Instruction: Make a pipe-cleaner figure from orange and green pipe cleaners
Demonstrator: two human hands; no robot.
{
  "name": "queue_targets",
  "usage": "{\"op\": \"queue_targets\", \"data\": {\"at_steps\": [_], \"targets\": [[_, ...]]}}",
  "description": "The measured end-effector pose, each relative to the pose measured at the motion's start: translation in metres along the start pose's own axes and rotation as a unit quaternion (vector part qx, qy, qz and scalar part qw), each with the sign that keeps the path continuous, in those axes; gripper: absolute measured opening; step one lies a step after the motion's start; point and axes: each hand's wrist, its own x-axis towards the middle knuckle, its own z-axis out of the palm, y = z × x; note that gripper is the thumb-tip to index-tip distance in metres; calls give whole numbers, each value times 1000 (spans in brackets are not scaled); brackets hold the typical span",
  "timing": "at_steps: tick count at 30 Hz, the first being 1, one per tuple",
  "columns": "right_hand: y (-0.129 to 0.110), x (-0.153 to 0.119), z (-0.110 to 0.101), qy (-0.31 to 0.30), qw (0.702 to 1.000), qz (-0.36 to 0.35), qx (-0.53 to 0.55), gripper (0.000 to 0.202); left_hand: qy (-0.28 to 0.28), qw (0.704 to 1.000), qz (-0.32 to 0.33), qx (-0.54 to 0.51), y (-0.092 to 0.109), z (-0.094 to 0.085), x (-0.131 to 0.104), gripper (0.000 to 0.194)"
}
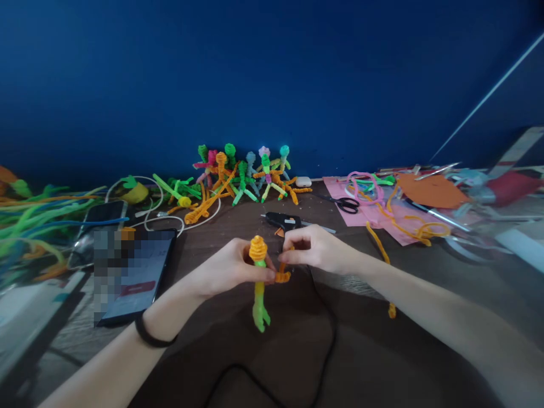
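My left hand (232, 265) is closed around the middle of a pipe-cleaner figure (259, 290). The figure stands roughly upright, with a coiled orange head on top and a yellow-green body forking into two short ends below. An orange pipe-cleaner limb (282, 277) sticks out from its right side, beside my left fingertips. My right hand (318, 250) pinches the upturned end of this orange limb between thumb and fingers. Just behind my hands lies a black glue gun (283, 220), partly covered by the right one.
Several finished pipe-cleaner figures (242, 181) stand by the blue wall. At left are a tablet (144, 283), a phone (100, 218) and loose pipe cleaners. Scissors (349, 205), pink sheets (340, 190), an orange sheet (433, 191) and an orange pipe cleaner (378, 242) lie right. A black cord (334, 328) crosses the front.
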Motion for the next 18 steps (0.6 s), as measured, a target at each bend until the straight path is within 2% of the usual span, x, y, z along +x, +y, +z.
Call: {"op": "queue_targets", "data": {"at_steps": [6, 10, 13, 18], "targets": [[-15, -7, 9, 151, 979, -88, -105, 19, 168, 986, 2, -4, -2, 1, 7, 8], [-15, -7, 11, 160, 980, -84, -85, 14, 256, 965, 23, -61, -5, 1, 9, 8], [-11, -5, 11, 134, 989, -52, -31, 11, 270, 956, 45, -111, -6, 1, 8, 9], [-7, -2, 11, 79, 996, -13, 36, 13, 216, 954, 58, -200, -5, 3, 6, 11]]}}
